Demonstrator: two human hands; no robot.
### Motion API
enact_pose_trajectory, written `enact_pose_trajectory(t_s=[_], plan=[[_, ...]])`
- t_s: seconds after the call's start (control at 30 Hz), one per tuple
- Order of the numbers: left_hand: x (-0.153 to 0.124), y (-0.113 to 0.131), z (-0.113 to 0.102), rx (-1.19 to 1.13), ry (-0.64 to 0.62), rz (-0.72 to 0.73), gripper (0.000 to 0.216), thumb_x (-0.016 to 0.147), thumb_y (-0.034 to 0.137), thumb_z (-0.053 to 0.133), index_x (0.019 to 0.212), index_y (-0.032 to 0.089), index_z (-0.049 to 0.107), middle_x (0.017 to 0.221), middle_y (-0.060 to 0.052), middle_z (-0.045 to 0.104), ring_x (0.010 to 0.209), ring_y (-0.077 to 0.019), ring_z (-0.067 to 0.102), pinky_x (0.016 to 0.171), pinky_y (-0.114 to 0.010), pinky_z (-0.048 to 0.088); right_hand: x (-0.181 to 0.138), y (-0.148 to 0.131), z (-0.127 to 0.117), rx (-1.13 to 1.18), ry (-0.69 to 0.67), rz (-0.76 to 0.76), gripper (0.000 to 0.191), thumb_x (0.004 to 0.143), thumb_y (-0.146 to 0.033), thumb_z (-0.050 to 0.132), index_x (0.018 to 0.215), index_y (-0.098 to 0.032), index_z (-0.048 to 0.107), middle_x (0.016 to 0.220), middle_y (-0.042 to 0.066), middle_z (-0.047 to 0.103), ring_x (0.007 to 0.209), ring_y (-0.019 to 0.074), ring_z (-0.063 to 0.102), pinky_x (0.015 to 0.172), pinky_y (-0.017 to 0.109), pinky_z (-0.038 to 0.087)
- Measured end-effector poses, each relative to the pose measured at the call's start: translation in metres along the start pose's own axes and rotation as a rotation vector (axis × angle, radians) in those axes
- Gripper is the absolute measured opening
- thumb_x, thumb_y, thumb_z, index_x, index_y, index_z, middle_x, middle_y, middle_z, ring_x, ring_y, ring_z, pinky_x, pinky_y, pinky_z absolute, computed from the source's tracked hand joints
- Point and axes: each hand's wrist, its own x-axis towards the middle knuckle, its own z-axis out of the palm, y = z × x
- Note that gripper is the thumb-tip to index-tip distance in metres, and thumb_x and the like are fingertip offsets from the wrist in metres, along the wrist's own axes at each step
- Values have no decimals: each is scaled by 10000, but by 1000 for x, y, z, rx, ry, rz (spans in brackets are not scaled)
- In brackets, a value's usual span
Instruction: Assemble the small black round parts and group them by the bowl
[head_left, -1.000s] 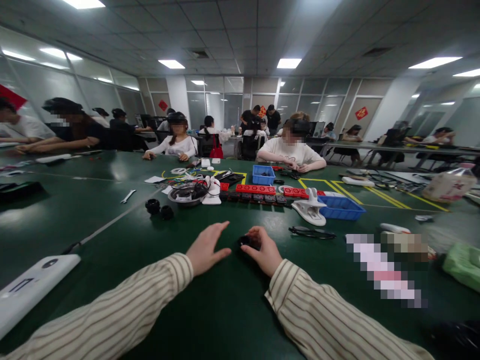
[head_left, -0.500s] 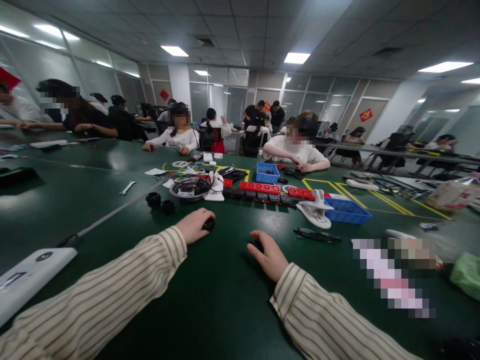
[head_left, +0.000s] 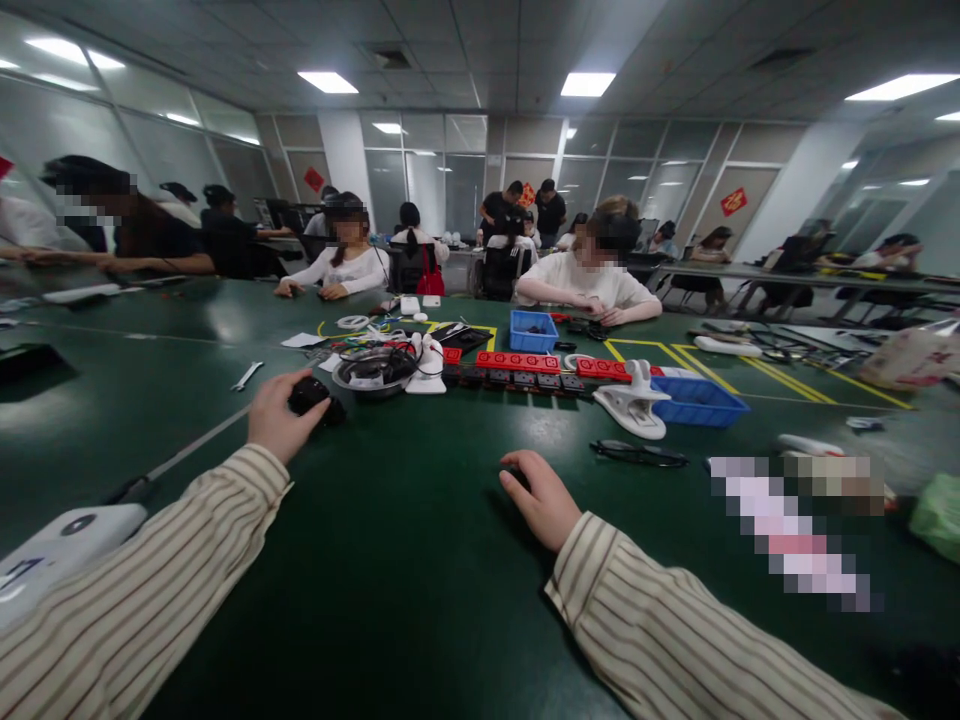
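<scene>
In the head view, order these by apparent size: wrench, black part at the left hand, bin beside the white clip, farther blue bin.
Largest: Bin beside the white clip
Farther blue bin and black part: order unsure, left hand partly hides the part
Smallest: Wrench

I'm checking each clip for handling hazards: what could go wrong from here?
The left hand is at a rounded, black, plastic-looking part, with another dark, rounded part close beside it; moving one could knock the other. The thin, black-framed eyeglasses lie on the flat green tabletop near the right hand; a sideways sweep might catch them.
</scene>
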Motion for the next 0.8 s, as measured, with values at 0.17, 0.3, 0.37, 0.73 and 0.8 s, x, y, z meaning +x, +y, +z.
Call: enact_pose_trajectory(t_s=[0.17,0.3,0.37,0.73,0.8], plan=[[-2,6,8,-24,-24,-111,420,695,321,569,1071,181,444,1038,-72,515,987,-233,501,872,-346,433,-1,-1,0,4,20,14,220,819,-316,457,967,-165,518,992,75,509,896,174,499,815,336,414],[-3,-2,15,-10,-68,-87,451,699,356,559,1081,156,428,1042,-98,509,1002,-246,499,887,-357,419,-1,-1,0,-5,17,16,210,807,-299,470,963,-167,518,993,71,506,907,175,494,825,339,410],[-2,-6,18,15,-116,-23,451,716,367,544,1095,150,433,1071,-110,510,1033,-250,486,915,-364,393,-1,0,0,-7,16,14,205,805,-296,473,959,-170,522,988,68,509,906,176,495,825,340,409],[3,-17,21,204,-315,69,415,790,396,420,1135,179,501,1143,-106,560,1095,-274,467,1002,-528,168,0,-1,0,-47,-23,1,182,799,-281,479,928,-169,539,973,69,515,932,181,492,856,345,392],[4,-18,22,223,-328,107,425,794,385,392,1148,177,502,1161,-99,549,1101,-262,462,1006,-494,186,0,-2,0,-57,-27,-2,176,795,-276,482,920,-171,546,964,68,518,932,181,493,856,345,391]])
